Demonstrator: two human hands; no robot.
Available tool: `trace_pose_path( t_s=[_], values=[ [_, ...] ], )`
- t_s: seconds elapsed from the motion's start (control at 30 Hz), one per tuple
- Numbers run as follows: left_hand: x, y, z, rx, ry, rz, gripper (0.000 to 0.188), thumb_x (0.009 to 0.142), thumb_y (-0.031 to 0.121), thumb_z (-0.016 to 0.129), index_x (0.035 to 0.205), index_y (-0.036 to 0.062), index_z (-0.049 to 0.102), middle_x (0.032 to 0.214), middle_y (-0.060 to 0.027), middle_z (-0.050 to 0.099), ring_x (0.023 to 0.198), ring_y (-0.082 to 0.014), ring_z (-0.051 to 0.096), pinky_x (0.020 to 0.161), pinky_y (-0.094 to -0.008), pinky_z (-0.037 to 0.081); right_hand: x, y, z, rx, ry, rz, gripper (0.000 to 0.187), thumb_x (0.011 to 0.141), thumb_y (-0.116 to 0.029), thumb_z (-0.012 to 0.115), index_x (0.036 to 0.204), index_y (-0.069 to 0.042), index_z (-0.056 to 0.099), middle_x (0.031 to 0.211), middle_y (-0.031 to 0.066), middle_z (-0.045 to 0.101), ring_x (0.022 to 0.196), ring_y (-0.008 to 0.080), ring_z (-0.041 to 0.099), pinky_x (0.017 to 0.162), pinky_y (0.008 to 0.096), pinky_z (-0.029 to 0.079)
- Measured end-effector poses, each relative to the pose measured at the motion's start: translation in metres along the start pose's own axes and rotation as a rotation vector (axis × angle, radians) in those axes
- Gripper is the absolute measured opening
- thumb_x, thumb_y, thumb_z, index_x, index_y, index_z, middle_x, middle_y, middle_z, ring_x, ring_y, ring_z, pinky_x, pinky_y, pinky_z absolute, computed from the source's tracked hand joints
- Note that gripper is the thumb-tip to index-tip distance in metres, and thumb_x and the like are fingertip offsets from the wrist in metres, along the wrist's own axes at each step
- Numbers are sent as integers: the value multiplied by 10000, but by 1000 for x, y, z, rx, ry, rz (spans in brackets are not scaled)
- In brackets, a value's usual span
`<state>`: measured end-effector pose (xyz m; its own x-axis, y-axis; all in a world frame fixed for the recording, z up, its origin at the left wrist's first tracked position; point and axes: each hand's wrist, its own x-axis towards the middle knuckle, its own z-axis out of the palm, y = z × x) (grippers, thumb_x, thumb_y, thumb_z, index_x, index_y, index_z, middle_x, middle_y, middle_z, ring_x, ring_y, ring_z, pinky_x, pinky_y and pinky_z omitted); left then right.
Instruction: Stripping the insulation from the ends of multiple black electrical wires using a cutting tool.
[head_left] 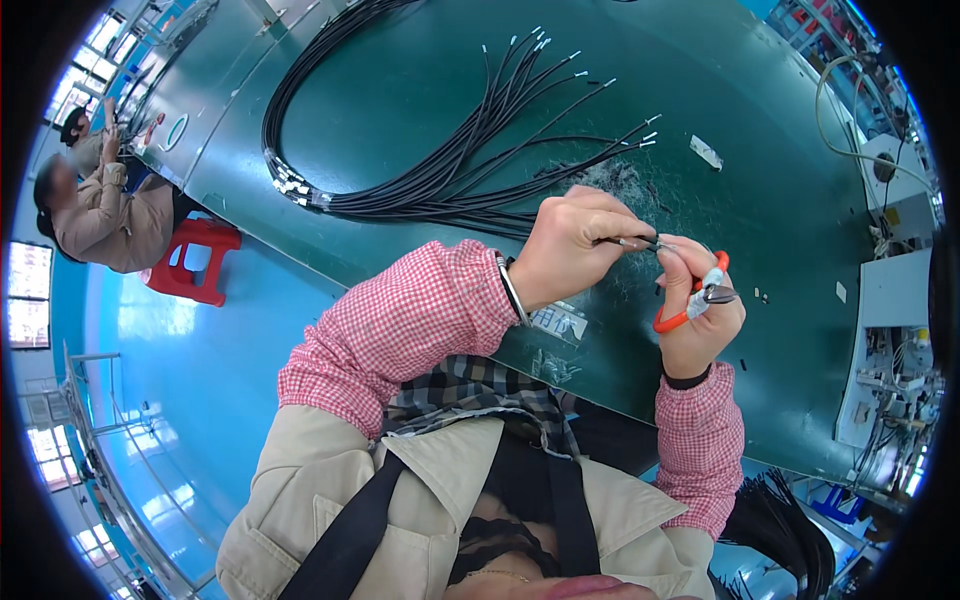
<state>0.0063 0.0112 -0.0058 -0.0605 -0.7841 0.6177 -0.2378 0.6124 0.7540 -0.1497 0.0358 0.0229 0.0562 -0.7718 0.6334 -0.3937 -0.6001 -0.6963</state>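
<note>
My left hand [572,243] is closed in a pinch on the end of a black cable [643,239], above the green table. Fingertip to fingertip with it, my right hand [698,318] pinches at the same cable end. Small cutting pliers [719,295] with orange handles rest in my right palm, their metal jaws pointing away from the cable. Behind my left hand a long bundle of black cables [420,197] lies curved on the table, its loose ends fanned out with pale tips. My fingers partly hide the cable end.
Fine fibre scraps [615,183] and small black bits litter the green table [770,230]. A white label [705,152] lies at the far right. Machines [895,340] stand along the right edge. More black cables [785,530] hang at lower right. Two people sit left, near a red stool [200,262].
</note>
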Motion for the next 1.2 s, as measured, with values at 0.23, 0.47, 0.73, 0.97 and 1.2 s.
trace_pose_path(
  t_s=[0.23, 0.47, 0.73, 0.97, 1.2],
  values=[
    [6, 1, -5, -430, -15, -405, 128, 738, -19, 705, 860, 8, 730, 734, -48, 660, 549, -73, 521, 458, -184, 383, 8, 9, 3, 26, 9, 68, 47, 817, -4, 655, 846, 32, 668, 851, 125, 683, 570, 130, 546, 509, 227, 459],
    [7, 3, -10, -436, 30, -491, 171, 748, -21, 709, 919, -9, 719, 858, -88, 686, 636, -88, 580, 568, -157, 473, 0, -25, -5, 372, -275, 626, 328, 905, -201, 525, 781, 74, 653, 789, 170, 673, 509, 131, 545, 471, 209, 457],
    [6, -1, -7, -222, 119, -376, 186, 733, -14, 720, 916, 14, 727, 862, -87, 695, 624, -84, 570, 538, -159, 453, -7, -31, 8, 597, -418, 931, 517, 960, -307, 447, 724, 109, 643, 730, 203, 664, 436, 129, 528, 418, 199, 447],
    [5, -1, -6, -162, 86, -318, 190, 721, -23, 718, 903, 29, 733, 860, -75, 700, 607, -74, 551, 509, -163, 428, -2, -32, 13, 602, -456, 894, 526, 961, -321, 451, 705, 99, 641, 705, 204, 660, 404, 123, 508, 400, 192, 432],
    [4, 1, -6, -170, 74, -302, 183, 717, -32, 710, 889, 28, 733, 860, -67, 703, 597, -69, 542, 498, -167, 419, -1, -29, 12, 606, -447, 883, 537, 960, -337, 457, 663, 75, 631, 649, 203, 647, 345, 113, 460, 357, 179, 380]
  ],
)
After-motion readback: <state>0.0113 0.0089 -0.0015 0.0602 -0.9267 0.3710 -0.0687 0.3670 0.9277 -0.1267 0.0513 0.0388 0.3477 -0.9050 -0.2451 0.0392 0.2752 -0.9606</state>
